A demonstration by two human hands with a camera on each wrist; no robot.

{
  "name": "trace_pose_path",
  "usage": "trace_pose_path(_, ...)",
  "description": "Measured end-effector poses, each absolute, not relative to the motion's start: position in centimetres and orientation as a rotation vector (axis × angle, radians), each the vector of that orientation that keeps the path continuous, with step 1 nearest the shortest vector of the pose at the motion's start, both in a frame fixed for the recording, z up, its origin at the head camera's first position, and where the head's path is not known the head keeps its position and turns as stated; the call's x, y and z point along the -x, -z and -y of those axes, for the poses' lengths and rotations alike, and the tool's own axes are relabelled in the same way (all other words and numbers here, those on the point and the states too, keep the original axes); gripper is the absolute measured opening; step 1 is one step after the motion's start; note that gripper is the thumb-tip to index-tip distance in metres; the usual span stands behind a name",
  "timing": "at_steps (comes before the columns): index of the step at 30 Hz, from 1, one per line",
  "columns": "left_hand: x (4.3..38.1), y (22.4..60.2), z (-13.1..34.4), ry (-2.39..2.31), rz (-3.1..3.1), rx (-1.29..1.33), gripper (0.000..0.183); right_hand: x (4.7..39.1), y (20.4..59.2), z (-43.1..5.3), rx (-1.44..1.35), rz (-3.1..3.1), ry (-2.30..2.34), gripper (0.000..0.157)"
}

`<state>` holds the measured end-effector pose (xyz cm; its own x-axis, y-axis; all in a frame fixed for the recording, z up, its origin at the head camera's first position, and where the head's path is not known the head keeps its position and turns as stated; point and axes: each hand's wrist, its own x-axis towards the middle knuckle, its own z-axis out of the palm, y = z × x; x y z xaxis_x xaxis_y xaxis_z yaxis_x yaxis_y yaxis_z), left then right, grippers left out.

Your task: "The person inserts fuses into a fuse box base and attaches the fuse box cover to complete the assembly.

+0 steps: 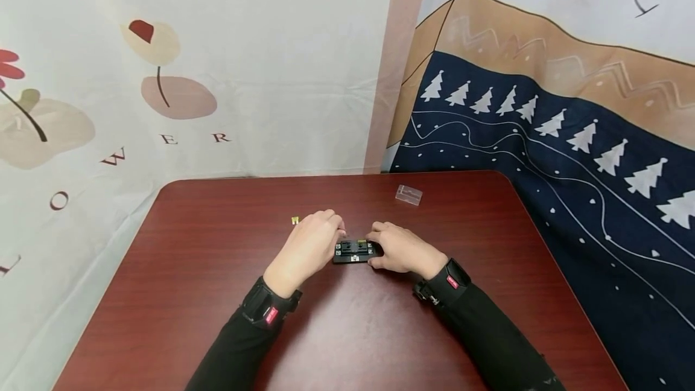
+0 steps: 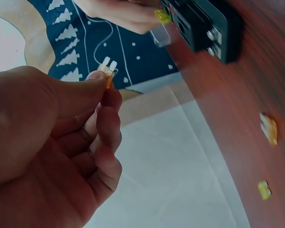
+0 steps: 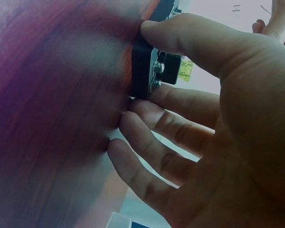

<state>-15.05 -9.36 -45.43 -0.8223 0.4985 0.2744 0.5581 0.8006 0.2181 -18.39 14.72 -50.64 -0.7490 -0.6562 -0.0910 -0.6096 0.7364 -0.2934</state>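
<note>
Head: black fuse block point(image 1: 354, 252) on surface point(image 1: 217, 294), right hand point(image 1: 400, 248) grip pinching its right end. Left wrist: left hand point(image 2: 57, 142) pinches orange blade fuse point(image 2: 109, 75), apart from block; loose orange fuse point(image 2: 270, 130), loose yellow fuse point(image 2: 263, 190) nearby. Right wrist: mounted yellow fuse point(image 3: 185, 70) looks seated; one in, three out.
</note>
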Motion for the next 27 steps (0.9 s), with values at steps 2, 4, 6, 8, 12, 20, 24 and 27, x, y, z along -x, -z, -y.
trace_pose_path(2,15.0,45.5,8.9,0.408,2.769,0.853,0.009,18.3,50.7,-14.7,1.005,-2.748,0.36,0.05)
trace_pose_path(4,15.0,45.6,8.5,0.39,2.757,0.867,0.011,18.3,50.7,-14.7,1.002,-2.749,0.357,0.05)
trace_pose_path(6,15.0,45.7,8.2,0.371,2.751,0.878,0.012,18.3,50.8,-14.7,1.004,-2.754,0.347,0.05)
trace_pose_path(8,14.9,45.8,7.9,0.367,2.746,0.892,0.013,18.3,50.8,-14.7,1.007,-2.76,0.351,0.05)
trace_pose_path(12,15.0,46.1,7.4,0.362,2.728,0.946,0.012,18.1,50.6,-14.6,1.017,-2.766,0.365,0.048)
trace_pose_path(20,15.2,47.2,7.3,0.329,2.732,0.991,0.012,18.0,50.4,-14.5,0.996,-2.763,0.369,0.049)
trace_pose_path(24,15.3,47.5,7.1,0.319,2.735,1.004,0.012,18.1,50.4,-14.5,0.984,-2.761,0.371,0.05)
trace_pose_path(27,15.4,47.7,6.9,0.312,2.737,1.008,0.012,18.1,50.3,-14.5,0.976,-2.762,0.365,0.053)
